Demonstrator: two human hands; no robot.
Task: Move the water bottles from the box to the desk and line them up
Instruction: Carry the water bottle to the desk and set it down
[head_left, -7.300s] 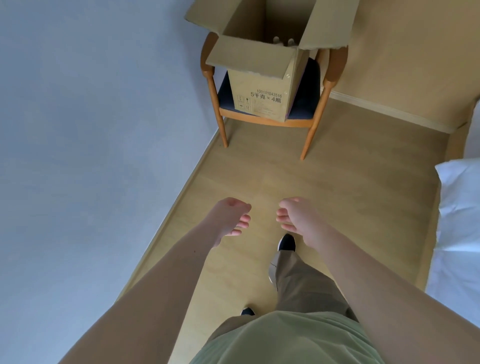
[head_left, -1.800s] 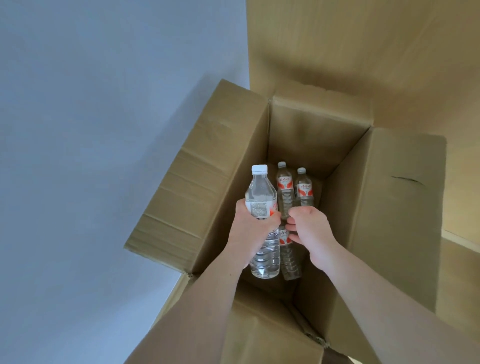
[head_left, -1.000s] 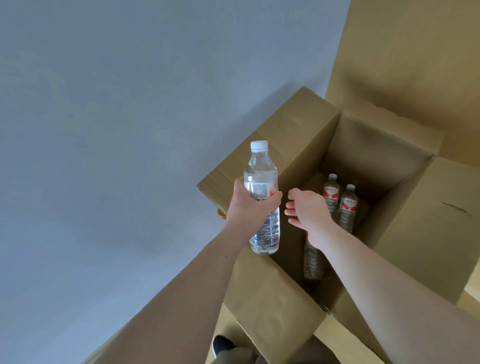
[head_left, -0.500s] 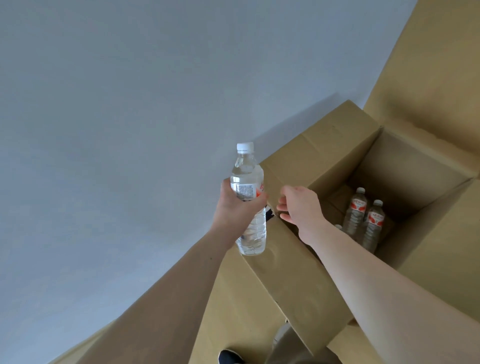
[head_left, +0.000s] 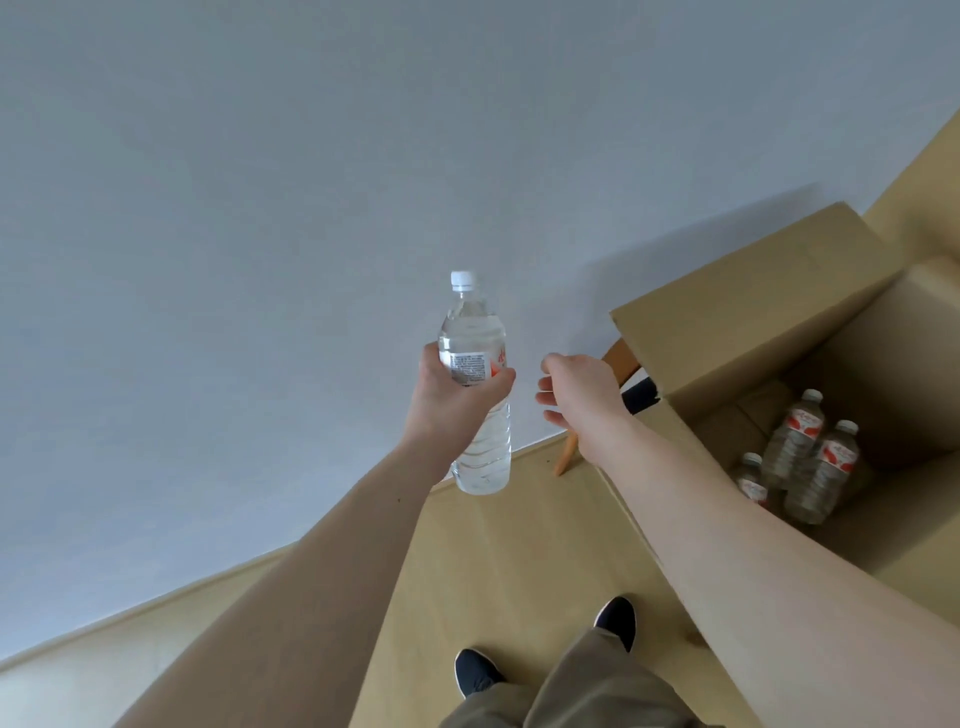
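Observation:
My left hand (head_left: 451, 396) grips a clear water bottle (head_left: 476, 384) with a white cap around its middle, holding it upright in front of the grey wall. My right hand (head_left: 581, 391) hangs beside it, fingers loosely curled, holding nothing. To the right stands the open cardboard box (head_left: 753, 322) with three more bottles inside: one at the back (head_left: 794, 437), one in front (head_left: 827, 472) and one partly hidden by my right forearm (head_left: 751, 477). The desk is not in view.
The box sits on a wooden chair whose arm (head_left: 619, 359) and leg (head_left: 566, 453) show at its left. A grey wall (head_left: 260, 208) fills the left and top. Light wooden floor (head_left: 493, 561) lies below, with my dark shoes (head_left: 475, 670).
My view has swung left, so the box has slid to the right edge. My left hand has carried the bottle clear of the box; my right hand has come out empty.

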